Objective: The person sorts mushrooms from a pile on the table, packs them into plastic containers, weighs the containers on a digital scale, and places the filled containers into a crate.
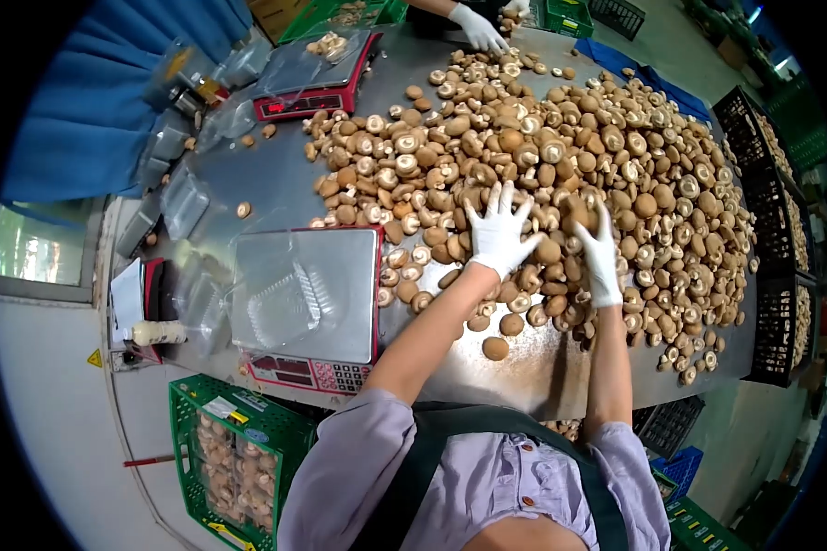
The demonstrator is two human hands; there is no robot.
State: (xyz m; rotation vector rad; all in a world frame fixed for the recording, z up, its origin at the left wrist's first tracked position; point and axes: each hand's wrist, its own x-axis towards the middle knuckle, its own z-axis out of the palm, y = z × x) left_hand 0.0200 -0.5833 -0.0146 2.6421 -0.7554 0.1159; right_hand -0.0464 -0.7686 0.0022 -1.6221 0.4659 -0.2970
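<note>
My left hand [499, 231], in a white glove, lies spread on the near edge of a large heap of brown mushrooms [643, 174]. To its right, my right hand [599, 257], also gloved, is at the heap with thumb and fingers apart, touching mushrooms; part of its fingers is hard to make out. Neither hand clearly grips a mushroom. Left of my hands, a red-framed scale [354, 303] bears an empty clear plastic tray [287, 308]. A few loose mushrooms [495, 348] sit on the metal table [459, 376] near my forearms.
Across the table are a co-worker's gloved hands [478, 29] and a second scale [308, 101] with mushrooms. Clear trays [186, 202] lie at the left. A green crate [188, 459] of packed mushrooms stands below, and black crates [776, 312] stand at the right.
</note>
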